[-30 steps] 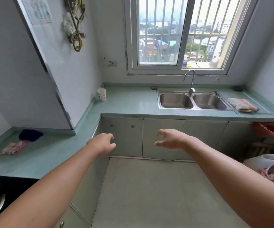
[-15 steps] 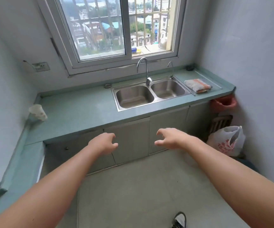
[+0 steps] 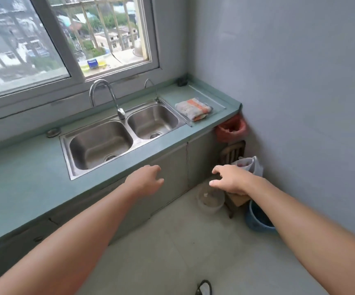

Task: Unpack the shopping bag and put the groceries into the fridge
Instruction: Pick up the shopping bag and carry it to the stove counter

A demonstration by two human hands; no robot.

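Observation:
A white plastic shopping bag (image 3: 251, 165) with red print sits on a small wooden chair (image 3: 233, 152) in the right corner, against the wall; my right hand hides most of it. My right hand (image 3: 229, 178) hovers just in front of the bag, fingers spread and empty. My left hand (image 3: 146, 180) is held out level with it in front of the cabinet doors, fingers loosely curled, holding nothing. No fridge is in view.
A green counter (image 3: 23, 177) holds a double steel sink (image 3: 117, 135) and a folded cloth (image 3: 193, 108). A red bag (image 3: 231, 128) hangs off the counter's end. On the floor stand a clear tub (image 3: 210, 202) and a blue bucket (image 3: 257, 218).
The view has swung right and closer to the corner. The shopping bag has come near, and both hands now reach toward it, still empty.

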